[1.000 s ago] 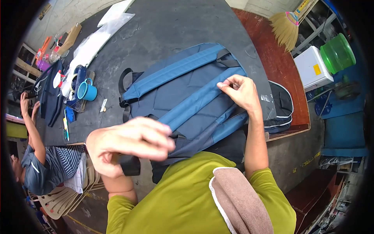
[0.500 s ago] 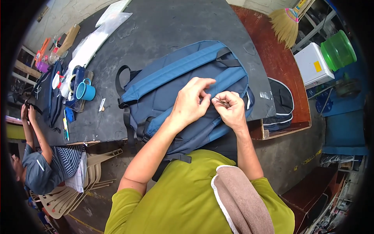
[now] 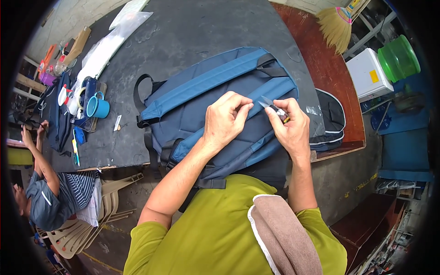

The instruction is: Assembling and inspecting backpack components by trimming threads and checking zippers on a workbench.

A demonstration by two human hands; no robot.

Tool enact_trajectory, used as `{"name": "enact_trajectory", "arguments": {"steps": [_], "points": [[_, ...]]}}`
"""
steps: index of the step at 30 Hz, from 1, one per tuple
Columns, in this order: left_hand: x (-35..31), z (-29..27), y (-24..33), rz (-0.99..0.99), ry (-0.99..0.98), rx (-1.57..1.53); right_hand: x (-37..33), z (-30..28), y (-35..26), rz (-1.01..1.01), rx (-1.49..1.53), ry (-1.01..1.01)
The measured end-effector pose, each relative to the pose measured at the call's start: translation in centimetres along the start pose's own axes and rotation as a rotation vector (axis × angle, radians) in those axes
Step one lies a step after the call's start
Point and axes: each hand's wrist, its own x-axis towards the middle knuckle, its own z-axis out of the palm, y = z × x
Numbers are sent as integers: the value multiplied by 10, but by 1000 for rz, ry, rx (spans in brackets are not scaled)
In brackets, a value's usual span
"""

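Note:
A navy backpack (image 3: 192,110) with blue shoulder straps lies on the dark table in front of me, its strap side up. Over its right part, my right hand (image 3: 291,126) grips a pair of small thread snips (image 3: 270,104), whose metal blades point up and left, toward my other hand. My left hand (image 3: 227,119) is closed in a pinch just left of the blades; anything between thumb and fingertip is too small to make out. The two hands are apart, with the blade tips close to the left fingertips.
A blue mug (image 3: 97,107), a spray bottle (image 3: 64,95) and a folded dark bag (image 3: 58,121) are on the table's left side. At right, another dark backpack (image 3: 331,117) rests in a red-brown wooden tray (image 3: 316,50). A co-worker (image 3: 48,188) is at far left.
My right hand has moved right and turned, so the snips' blades now show. My left fingers have closed into a pinch. At far left, the co-worker's hands have shifted.

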Motion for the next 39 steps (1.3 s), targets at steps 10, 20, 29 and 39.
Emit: {"name": "enact_trajectory", "arguments": {"steps": [10,20,29,39], "points": [[-1,0,2,80,-13,67,-6,16,10,-130,-112,17],[-6,-40,18,336,-197,-23,-20,20,17,-70,-16,95],[-30,-60,35,-38,-217,275,-22,11,4,-67,154,-56],[-37,-39,24,-196,-173,324,-33,18,8,-107,48,-33]]}}
